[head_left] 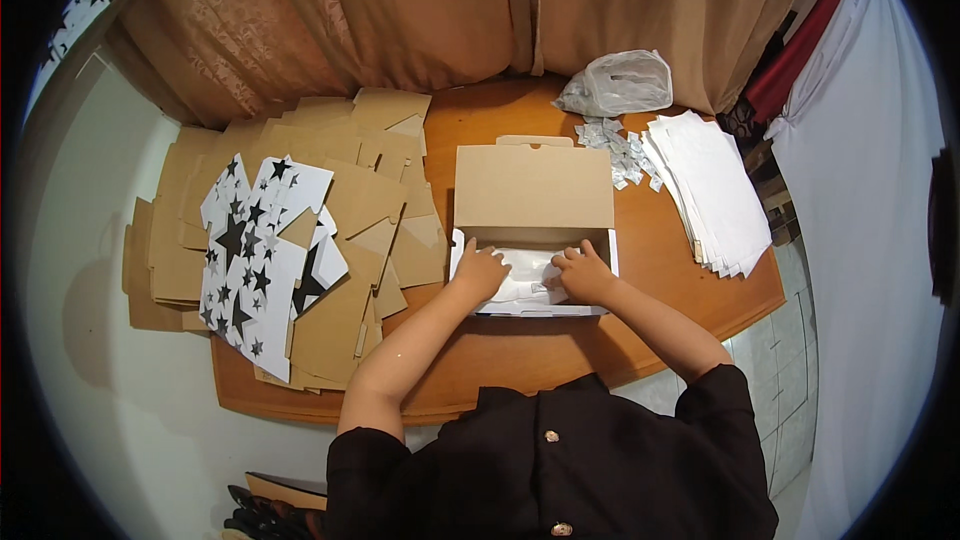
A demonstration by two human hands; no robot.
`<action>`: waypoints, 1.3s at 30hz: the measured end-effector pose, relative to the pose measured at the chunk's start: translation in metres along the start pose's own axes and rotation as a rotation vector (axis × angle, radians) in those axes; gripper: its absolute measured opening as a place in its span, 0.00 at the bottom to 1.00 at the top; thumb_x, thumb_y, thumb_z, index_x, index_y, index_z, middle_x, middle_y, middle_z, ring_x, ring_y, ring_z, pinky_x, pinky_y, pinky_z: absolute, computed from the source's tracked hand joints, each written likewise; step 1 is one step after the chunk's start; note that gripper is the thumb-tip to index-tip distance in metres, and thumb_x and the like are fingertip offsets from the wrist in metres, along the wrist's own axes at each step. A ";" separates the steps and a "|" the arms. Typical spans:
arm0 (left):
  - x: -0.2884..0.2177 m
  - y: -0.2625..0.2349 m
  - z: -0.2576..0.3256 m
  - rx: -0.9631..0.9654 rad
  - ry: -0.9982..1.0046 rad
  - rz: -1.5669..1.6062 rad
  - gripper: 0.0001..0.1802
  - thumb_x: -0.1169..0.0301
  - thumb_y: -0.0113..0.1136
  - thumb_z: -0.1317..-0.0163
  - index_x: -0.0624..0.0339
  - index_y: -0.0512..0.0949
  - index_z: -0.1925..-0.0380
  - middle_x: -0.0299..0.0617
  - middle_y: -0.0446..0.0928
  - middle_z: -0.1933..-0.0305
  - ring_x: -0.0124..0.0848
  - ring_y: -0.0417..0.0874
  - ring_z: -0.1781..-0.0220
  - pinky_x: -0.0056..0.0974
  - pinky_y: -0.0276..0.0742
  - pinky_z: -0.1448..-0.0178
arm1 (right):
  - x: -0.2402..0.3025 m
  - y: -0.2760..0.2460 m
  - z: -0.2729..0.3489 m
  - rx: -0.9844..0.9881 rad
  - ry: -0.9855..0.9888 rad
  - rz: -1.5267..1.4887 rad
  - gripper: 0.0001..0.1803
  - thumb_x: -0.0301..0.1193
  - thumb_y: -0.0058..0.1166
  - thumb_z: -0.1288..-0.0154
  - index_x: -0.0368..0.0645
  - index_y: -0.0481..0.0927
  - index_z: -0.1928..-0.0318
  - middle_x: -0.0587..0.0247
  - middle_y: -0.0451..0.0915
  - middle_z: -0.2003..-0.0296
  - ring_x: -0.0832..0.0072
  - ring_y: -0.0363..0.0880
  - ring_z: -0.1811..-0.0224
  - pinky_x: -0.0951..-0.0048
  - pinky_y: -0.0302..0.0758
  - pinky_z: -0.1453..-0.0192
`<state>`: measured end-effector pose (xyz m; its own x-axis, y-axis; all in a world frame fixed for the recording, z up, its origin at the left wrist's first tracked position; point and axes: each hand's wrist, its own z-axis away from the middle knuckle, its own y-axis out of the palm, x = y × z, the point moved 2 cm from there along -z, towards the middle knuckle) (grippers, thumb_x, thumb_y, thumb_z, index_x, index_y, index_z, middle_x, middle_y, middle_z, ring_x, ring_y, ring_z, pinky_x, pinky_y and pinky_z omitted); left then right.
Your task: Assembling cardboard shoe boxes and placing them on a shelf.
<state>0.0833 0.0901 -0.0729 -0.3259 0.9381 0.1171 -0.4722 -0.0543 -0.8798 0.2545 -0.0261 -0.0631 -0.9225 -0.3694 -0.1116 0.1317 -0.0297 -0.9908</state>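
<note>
Head view: both hands (480,273) inside open box (533,190).

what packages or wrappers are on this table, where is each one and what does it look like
Open box: table centre, brown cardboard lid raised, white inside; left hand and right hand press white paper in it.
Flat box blanks: left side, a spread heap, brown, some white with black stars.
Plastic bag: far edge, crumpled, clear.
Small sachets: beside the bag, silvery, scattered.
Paper stack: right side, white sheets.
</note>
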 end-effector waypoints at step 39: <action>-0.106 0.048 0.070 -1.155 -0.317 0.417 0.18 0.73 0.58 0.49 0.38 0.80 0.58 0.30 0.74 0.58 0.32 0.71 0.48 0.51 0.45 0.45 | 0.015 -0.032 0.092 -0.753 0.708 -1.057 0.34 0.39 0.76 0.67 0.40 0.80 0.55 0.44 0.70 0.43 0.52 0.60 0.34 0.58 0.58 0.33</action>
<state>0.0385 -0.0361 -0.0951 -0.5335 0.7905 -0.3008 0.6485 0.1539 -0.7455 0.2697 -0.1159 -0.0261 -0.4785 0.0429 0.8770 -0.7094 0.5697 -0.4150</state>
